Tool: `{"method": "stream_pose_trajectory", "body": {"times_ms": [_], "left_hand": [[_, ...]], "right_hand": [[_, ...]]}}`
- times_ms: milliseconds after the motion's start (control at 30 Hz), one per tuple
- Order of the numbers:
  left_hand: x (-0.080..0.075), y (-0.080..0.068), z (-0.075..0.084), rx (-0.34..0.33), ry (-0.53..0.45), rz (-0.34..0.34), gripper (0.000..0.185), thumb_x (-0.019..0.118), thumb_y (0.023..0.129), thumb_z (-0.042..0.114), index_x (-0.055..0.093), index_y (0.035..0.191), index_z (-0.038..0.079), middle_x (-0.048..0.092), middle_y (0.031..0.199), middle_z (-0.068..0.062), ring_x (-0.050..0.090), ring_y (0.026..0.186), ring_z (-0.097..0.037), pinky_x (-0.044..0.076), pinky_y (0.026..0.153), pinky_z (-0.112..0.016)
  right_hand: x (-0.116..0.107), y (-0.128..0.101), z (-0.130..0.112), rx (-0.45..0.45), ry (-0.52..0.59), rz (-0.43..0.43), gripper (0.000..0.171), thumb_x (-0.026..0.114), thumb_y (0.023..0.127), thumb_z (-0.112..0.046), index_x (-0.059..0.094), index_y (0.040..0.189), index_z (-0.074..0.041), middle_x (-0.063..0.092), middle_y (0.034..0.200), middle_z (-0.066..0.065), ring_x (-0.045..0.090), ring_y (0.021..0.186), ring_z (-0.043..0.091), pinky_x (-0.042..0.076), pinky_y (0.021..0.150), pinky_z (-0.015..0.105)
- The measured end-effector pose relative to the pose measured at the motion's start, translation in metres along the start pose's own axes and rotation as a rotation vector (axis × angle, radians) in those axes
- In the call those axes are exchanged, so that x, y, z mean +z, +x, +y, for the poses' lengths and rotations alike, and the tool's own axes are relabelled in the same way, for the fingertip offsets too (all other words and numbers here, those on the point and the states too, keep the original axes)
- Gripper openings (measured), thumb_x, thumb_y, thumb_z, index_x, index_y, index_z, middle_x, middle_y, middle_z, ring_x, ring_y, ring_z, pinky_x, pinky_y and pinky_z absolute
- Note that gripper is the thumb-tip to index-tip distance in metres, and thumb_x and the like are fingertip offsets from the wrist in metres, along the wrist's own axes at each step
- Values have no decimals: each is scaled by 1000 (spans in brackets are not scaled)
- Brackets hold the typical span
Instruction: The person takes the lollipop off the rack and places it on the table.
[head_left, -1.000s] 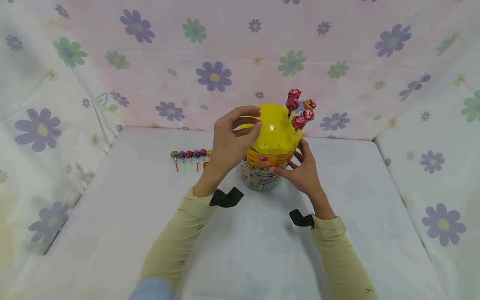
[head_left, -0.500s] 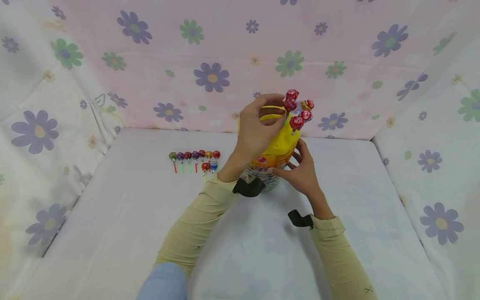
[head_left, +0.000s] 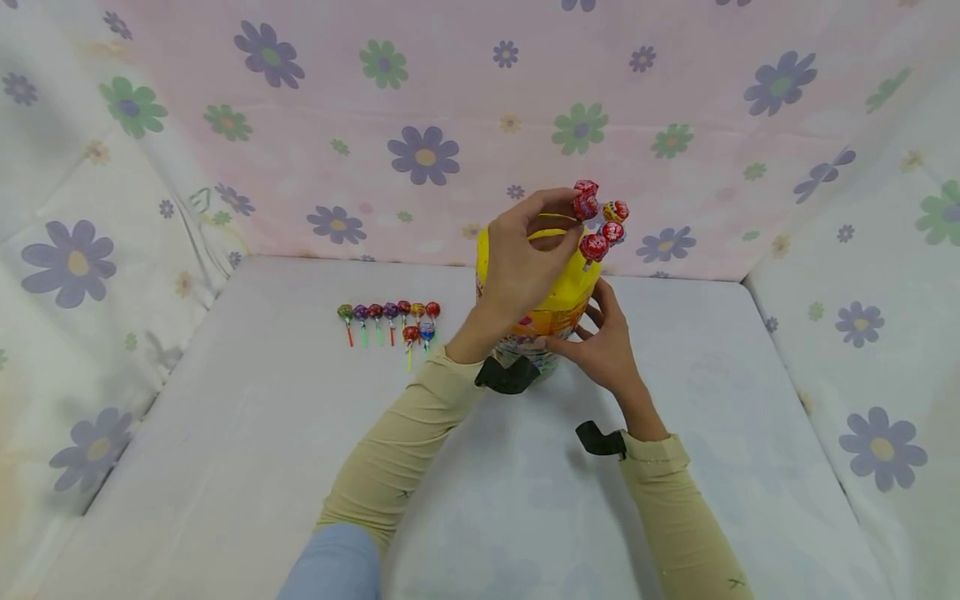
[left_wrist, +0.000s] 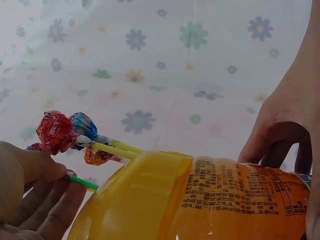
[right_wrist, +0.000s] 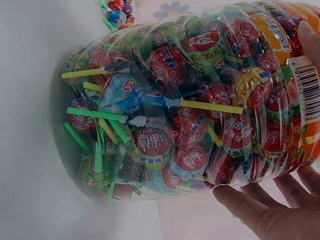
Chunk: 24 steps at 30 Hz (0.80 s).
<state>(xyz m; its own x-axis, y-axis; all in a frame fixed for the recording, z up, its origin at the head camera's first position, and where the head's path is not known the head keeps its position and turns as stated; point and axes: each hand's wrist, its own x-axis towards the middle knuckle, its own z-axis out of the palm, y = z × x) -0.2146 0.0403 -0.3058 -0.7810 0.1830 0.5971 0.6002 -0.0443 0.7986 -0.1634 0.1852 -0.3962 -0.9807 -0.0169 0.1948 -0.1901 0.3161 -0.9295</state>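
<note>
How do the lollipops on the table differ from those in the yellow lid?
The loose lollipops lie flat in two rows; the standing lollipops rise heads up from the yellow lid. The left hand pinches one of the standing lollipops; no hand touches the loose lollipops. Both are wrapped sweets on sticks.

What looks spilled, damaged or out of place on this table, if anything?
Nothing stands out. The jar is upright with its lid on, held by the right hand; the loose lollipops lie in two neat rows on the table. No spill or damage shows.
</note>
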Motion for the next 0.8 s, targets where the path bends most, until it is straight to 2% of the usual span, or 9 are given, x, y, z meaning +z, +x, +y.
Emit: {"method": "stream_pose_trajectory", "body": {"times_ms": [233, 467, 600, 800], "left_hand": [[-11, -3, 0, 96, -34, 86, 36, 69, 92, -6, 63, 127, -9, 70, 117, -23, 72, 102, -29, 61, 88, -30], [-34, -13, -5, 193, -63, 195, 36, 70, 89, -10, 63, 124, -13, 69, 114, -28, 72, 101, -35, 62, 88, -38], [-50, -23, -10, 191, -87, 248, 36, 71, 87, -12, 63, 122, -14, 69, 112, -29, 73, 98, -30, 62, 87, -39], [-78, -42, -23, 148, -72, 263, 35, 71, 86, -12, 64, 120, -15, 71, 110, -25, 73, 95, -14, 62, 84, -35]], "right_hand": [[0, -1, 1, 5, 17, 1, 92, 83, 83, -4, 29, 157, -6, 38, 157, 19, 44, 142, 43, 46, 107, 61], [1, 8, 37, -21, 24, 10, 95, 85, 82, -6, 29, 158, -15, 38, 158, 10, 44, 142, 39, 47, 107, 60], [1, 8, 41, -37, 39, 10, 93, 85, 82, -9, 31, 157, -17, 40, 156, 7, 45, 141, 36, 47, 107, 60], [1, 7, 41, -42, 49, 10, 92, 86, 82, -11, 32, 157, -19, 41, 155, 4, 46, 140, 33, 47, 107, 60]]}}
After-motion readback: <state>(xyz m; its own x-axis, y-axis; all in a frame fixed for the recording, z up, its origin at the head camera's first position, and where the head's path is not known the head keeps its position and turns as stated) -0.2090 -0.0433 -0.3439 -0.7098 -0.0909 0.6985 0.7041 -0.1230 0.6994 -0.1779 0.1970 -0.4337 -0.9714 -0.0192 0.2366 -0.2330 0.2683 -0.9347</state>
